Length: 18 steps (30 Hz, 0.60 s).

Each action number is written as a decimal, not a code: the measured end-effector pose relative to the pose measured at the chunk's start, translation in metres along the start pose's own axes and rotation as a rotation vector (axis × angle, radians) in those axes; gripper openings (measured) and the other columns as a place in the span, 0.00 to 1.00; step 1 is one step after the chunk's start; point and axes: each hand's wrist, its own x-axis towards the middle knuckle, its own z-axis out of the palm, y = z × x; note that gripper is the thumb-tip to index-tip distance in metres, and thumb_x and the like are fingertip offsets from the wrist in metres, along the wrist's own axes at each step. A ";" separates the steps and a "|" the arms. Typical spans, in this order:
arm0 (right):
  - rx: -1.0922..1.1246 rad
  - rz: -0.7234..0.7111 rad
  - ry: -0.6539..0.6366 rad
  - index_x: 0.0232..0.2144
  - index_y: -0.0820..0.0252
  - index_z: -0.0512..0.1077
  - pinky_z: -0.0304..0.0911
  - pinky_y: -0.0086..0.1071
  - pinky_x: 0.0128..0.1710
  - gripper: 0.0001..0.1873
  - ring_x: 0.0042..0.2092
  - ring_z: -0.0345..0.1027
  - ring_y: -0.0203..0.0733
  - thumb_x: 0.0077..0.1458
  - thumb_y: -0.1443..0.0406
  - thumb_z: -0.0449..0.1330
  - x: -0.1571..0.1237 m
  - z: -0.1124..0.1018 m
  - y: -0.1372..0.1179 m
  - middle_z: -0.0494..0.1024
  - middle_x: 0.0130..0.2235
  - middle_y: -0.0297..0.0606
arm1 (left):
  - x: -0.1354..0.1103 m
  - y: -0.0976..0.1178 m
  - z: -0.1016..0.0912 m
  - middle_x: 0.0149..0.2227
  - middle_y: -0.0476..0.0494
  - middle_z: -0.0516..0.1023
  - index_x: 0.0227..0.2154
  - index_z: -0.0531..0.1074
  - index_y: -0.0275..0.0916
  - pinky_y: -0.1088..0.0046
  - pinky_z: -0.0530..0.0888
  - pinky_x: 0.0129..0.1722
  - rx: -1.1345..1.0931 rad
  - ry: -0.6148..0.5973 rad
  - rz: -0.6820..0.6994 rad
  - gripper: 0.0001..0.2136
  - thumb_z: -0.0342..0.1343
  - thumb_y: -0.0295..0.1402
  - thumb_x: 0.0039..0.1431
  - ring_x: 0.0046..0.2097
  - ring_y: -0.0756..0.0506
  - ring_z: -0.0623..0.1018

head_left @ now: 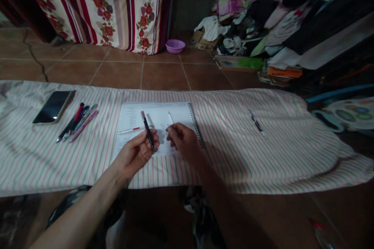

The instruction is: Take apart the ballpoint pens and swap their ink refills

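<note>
My left hand [137,153] is closed around a dark pen [147,128] with a reddish tip, holding it upright over a spiral notebook [137,116]. My right hand [182,140] hovers just beside it above the notebook's page, its fingers curled and pinching a small white piece [170,117] that I cannot name. A thin white and red pen part [128,130] lies on the page to the left of my hands. The notebook lies open on a striped cloth [248,151].
A black phone [53,106] and several pens [77,121] lie on the cloth at the left. Another pen [257,124] lies to the right. Behind are a tiled floor, a floral curtain [111,4], a purple bowl [175,46] and a pile of clothes [263,15].
</note>
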 end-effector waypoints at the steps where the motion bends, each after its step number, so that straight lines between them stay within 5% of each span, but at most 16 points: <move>1: 0.016 -0.001 -0.020 0.29 0.61 0.67 0.58 0.22 0.19 0.11 0.19 0.62 0.29 0.54 0.59 0.51 -0.001 0.002 -0.001 0.72 0.22 0.32 | 0.000 0.000 0.000 0.29 0.41 0.76 0.34 0.73 0.30 0.78 0.73 0.30 -0.020 -0.017 -0.003 0.09 0.47 0.27 0.60 0.30 0.50 0.75; 12: 0.086 -0.020 -0.088 0.28 0.61 0.67 0.57 0.22 0.19 0.10 0.19 0.61 0.28 0.53 0.61 0.51 -0.001 0.013 -0.005 0.70 0.21 0.29 | 0.002 -0.002 0.000 0.24 0.43 0.72 0.30 0.73 0.29 0.81 0.68 0.22 -0.042 -0.031 -0.008 0.08 0.50 0.27 0.58 0.27 0.52 0.72; 18: 0.087 0.012 -0.112 0.27 0.61 0.67 0.54 0.22 0.17 0.13 0.17 0.57 0.28 0.54 0.59 0.50 -0.001 0.012 -0.008 0.67 0.19 0.28 | 0.002 -0.005 -0.001 0.23 0.44 0.72 0.28 0.74 0.30 0.76 0.68 0.26 0.207 -0.103 0.055 0.07 0.57 0.31 0.52 0.26 0.50 0.72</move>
